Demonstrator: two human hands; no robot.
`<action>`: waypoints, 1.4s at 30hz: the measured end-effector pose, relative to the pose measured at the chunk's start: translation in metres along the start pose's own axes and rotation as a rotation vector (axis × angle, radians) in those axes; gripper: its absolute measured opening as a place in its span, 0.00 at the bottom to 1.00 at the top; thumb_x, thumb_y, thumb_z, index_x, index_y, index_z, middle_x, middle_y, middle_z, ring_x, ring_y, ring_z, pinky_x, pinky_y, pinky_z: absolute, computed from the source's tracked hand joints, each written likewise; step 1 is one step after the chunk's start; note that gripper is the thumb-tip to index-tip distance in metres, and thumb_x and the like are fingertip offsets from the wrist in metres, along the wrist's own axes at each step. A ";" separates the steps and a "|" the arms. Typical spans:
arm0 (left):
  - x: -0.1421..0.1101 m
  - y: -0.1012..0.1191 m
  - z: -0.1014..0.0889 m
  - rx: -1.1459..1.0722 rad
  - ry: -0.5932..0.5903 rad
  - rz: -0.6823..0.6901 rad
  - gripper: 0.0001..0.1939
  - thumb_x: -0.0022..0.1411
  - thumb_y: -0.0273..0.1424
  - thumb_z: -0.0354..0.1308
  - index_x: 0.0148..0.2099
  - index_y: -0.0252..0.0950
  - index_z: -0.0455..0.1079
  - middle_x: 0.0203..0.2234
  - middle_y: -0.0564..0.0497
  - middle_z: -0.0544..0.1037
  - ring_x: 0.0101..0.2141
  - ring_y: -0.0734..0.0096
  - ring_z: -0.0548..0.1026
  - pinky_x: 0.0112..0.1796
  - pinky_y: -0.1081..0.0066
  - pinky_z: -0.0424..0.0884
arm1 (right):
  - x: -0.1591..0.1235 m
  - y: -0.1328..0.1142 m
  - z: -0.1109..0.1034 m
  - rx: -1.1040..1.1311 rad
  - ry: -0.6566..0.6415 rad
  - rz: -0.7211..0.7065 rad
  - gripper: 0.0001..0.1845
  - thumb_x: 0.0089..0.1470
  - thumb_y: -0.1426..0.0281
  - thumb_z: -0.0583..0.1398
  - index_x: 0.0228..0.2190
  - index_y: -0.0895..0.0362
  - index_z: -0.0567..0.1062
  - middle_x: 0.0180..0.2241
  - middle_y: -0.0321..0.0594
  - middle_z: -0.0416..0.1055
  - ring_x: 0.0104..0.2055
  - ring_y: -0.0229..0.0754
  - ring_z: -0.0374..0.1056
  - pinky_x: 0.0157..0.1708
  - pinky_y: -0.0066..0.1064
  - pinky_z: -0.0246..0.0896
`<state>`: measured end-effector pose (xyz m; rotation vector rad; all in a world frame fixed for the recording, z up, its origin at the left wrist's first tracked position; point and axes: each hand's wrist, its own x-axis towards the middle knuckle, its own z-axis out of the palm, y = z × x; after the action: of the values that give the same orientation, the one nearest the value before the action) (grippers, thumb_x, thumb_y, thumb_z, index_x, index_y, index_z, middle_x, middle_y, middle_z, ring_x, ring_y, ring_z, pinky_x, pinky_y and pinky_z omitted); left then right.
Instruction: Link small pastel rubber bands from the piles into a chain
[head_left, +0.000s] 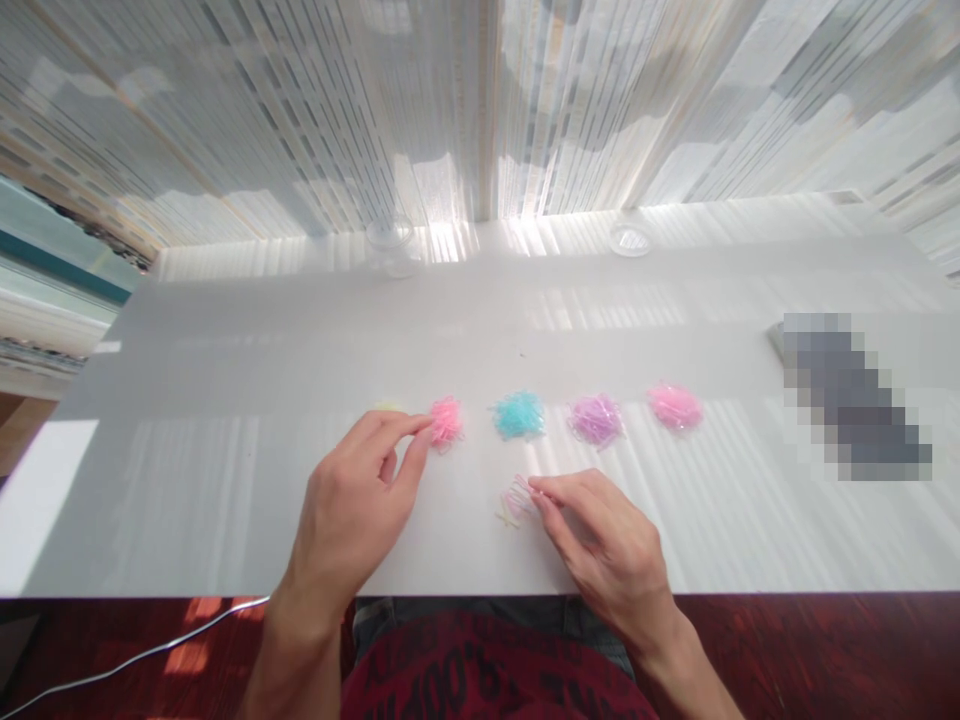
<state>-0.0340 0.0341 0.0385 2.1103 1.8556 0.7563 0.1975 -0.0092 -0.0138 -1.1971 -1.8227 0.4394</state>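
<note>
Thin translucent pieces, perhaps small elastic bands, lie in small heaps by colour across the white table. My left hand [367, 495] has thumb and forefinger pinched at the left edge of the coral-pink heap [447, 421]; what lies between the fingertips is too small to make out. Behind that hand a yellowish heap [388, 407] is mostly hidden. To the right sit a turquoise heap [519, 414], a purple heap [596, 419] and a light pink heap [676, 406]. My right hand [611, 535] pinches a thin pale pink piece over a small mixed group [510, 507] of pale pink and yellowish pieces.
Two clear round containers or lids [390, 233] [630, 240] stand at the table's back edge by the curtain [480, 110]. A blurred-out dark object [855, 400] lies at the right. The white table's [225, 500] front edge is close to my body; a white cable [157, 648] hangs below left.
</note>
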 end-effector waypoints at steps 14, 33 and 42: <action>-0.021 0.009 0.015 -0.066 -0.007 0.108 0.07 0.72 0.31 0.59 0.49 0.42 0.77 0.40 0.54 0.83 0.26 0.76 0.73 0.33 0.72 0.71 | 0.001 -0.001 -0.001 -0.007 0.020 -0.024 0.11 0.63 0.79 0.63 0.45 0.55 0.78 0.34 0.39 0.80 0.34 0.40 0.75 0.35 0.31 0.74; 0.056 -0.008 0.004 0.253 -0.299 -0.040 0.11 0.70 0.38 0.57 0.41 0.46 0.81 0.42 0.55 0.82 0.30 0.69 0.77 0.31 0.68 0.66 | 0.002 0.000 -0.001 0.021 0.021 -0.017 0.13 0.63 0.81 0.63 0.46 0.54 0.77 0.34 0.39 0.80 0.35 0.40 0.75 0.34 0.32 0.75; 0.057 -0.015 0.001 0.197 -0.253 -0.069 0.11 0.71 0.38 0.55 0.42 0.43 0.78 0.40 0.53 0.81 0.32 0.67 0.76 0.34 0.67 0.67 | 0.000 0.001 -0.002 0.050 0.029 -0.009 0.12 0.62 0.81 0.63 0.46 0.56 0.77 0.34 0.40 0.80 0.36 0.40 0.74 0.35 0.32 0.74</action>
<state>-0.0424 0.0922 0.0430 2.1270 1.9164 0.2835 0.1995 -0.0089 -0.0133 -1.1555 -1.7817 0.4572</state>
